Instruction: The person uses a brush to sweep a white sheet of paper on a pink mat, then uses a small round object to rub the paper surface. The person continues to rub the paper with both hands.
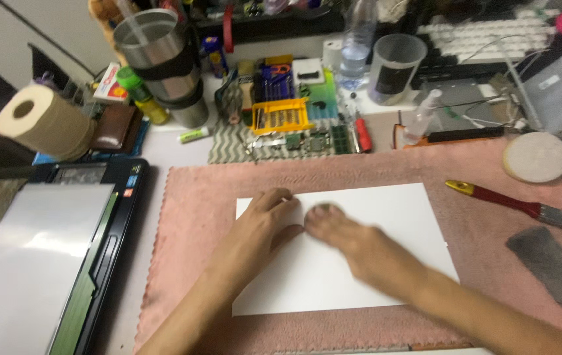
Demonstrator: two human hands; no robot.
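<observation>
Fingers of your left hand point(264, 227) and right hand point(353, 246) lie flat and together, pressing on the white sheet point(399, 217), gripping nothing. It lies on the pink towel point(189, 197), likely light, thin and bendable; take it by an edge. Behind: a yellow bit case point(281, 115), a small red-and-white box point(110, 82), a green-capped bottle point(139, 95).
</observation>
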